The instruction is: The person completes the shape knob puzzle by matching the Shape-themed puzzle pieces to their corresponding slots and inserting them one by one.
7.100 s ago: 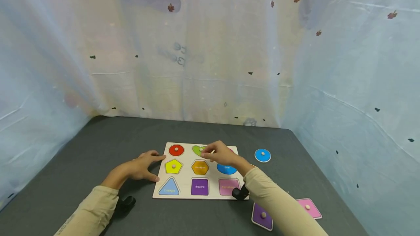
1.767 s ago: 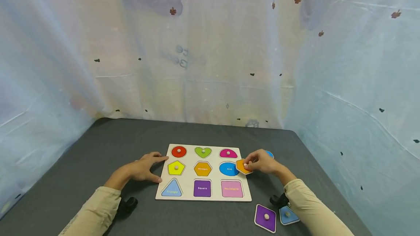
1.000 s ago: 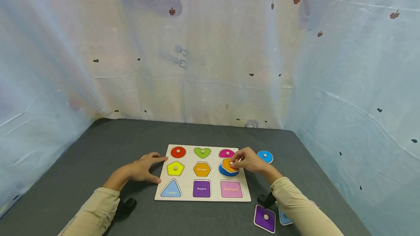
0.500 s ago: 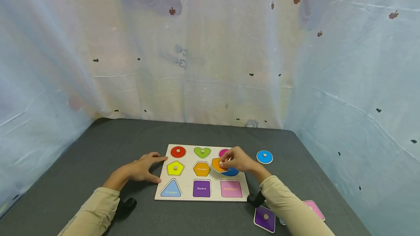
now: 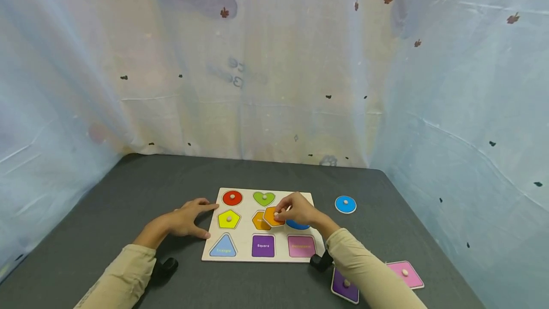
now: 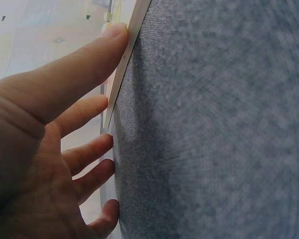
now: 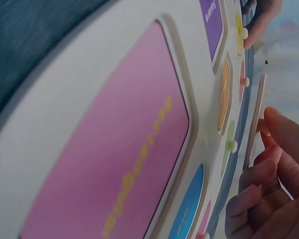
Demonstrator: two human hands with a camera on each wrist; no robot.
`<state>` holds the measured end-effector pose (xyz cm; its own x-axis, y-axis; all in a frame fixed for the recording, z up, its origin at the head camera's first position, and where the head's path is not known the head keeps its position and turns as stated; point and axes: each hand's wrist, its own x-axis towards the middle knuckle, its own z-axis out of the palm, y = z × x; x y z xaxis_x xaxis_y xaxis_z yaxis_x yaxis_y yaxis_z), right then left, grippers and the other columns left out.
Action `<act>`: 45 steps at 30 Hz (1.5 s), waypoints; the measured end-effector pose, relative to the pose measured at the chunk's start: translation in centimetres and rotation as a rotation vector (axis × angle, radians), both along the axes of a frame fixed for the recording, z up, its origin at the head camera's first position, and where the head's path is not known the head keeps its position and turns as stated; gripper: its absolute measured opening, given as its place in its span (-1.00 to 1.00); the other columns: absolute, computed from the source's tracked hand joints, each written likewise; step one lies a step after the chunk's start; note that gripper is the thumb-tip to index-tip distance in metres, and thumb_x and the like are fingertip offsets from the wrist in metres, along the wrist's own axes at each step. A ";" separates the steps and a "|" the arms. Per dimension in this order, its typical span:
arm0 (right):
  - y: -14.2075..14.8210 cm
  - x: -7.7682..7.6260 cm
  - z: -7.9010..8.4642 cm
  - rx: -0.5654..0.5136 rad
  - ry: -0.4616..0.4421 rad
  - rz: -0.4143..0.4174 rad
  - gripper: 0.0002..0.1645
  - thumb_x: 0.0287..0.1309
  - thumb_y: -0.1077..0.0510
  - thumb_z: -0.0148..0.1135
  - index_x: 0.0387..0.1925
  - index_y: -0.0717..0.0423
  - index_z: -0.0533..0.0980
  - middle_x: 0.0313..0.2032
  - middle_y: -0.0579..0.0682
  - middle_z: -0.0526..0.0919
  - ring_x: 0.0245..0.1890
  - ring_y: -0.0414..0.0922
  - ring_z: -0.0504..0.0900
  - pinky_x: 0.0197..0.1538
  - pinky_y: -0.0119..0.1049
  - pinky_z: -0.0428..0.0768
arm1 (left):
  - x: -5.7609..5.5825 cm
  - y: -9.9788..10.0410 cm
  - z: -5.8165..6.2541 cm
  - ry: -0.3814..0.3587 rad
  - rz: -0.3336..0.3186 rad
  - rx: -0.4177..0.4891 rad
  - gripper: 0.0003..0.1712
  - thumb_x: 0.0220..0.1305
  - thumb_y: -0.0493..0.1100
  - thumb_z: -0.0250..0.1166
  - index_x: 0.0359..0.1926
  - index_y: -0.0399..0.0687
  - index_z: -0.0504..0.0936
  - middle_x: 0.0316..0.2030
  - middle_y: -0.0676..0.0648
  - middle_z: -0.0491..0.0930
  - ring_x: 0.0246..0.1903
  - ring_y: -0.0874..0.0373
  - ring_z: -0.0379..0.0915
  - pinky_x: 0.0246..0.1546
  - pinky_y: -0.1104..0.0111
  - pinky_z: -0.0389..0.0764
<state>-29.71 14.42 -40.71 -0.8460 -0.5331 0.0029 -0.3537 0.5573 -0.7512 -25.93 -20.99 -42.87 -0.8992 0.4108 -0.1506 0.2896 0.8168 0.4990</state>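
Observation:
My right hand (image 5: 297,210) pinches the small knob of an orange hexagon puzzle piece (image 5: 271,217). The piece hangs above the wooden shape board (image 5: 244,255) and partly covers the orange recess marked Hexagon (image 5: 259,226). In the right wrist view the hexagon piece (image 7: 255,119) is seen edge-on, apart from the board. My left hand (image 5: 185,219) rests at the board's left edge, thumb and index finger touching it and fingers spread. Knobbed red circle (image 5: 232,198), green heart (image 5: 263,199) and yellow pentagon (image 5: 228,219) pieces sit in their recesses.
Triangle (image 5: 223,246), square (image 5: 263,251) and rectangle (image 5: 296,246) recesses hold no pieces. On the grey table lie a blue oval piece (image 5: 345,204), a purple square piece (image 5: 343,289) and a pink rectangle piece (image 5: 407,273). My right sleeve partly covers the last two. A plastic sheet (image 5: 274,123) hangs behind.
My right hand has carried the orange hexagon left from the board's right edge, across the oval recess, to the hexagon recess. Earlier it was at the green heart. My left hand has stayed put.

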 end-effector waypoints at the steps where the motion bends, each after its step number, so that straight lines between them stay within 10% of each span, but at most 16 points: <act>1: -0.2 0.0 0.0 0.009 0.003 -0.010 -0.89 0.19 0.25 0.42 -0.28 0.25 0.74 -0.51 0.04 0.61 -0.45 -0.18 0.46 -0.42 -0.43 0.41 | 0.0 0.0 0.0 0.000 0.001 0.000 0.04 0.06 0.10 0.57 0.51 0.00 0.31 0.43 -0.35 0.19 0.40 -0.42 0.09 0.21 -0.53 0.08; 45: -4.0 -0.1 -0.8 0.068 -0.010 -0.088 -0.89 0.06 0.32 0.50 -0.43 0.33 0.70 -0.64 -0.12 0.46 -0.60 -0.26 0.37 -0.51 -0.49 0.34 | 0.4 0.2 0.5 -0.014 0.005 0.012 0.04 0.05 0.08 0.57 0.51 -0.03 0.31 0.43 -0.35 0.19 0.40 -0.40 0.10 0.23 -0.49 0.11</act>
<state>-29.76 10.40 -41.55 -0.8895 -0.4551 -0.0394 -0.2937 0.6359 -0.7137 -25.52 -20.77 -42.39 -0.8990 0.4082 -0.1584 0.2785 0.8123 0.5124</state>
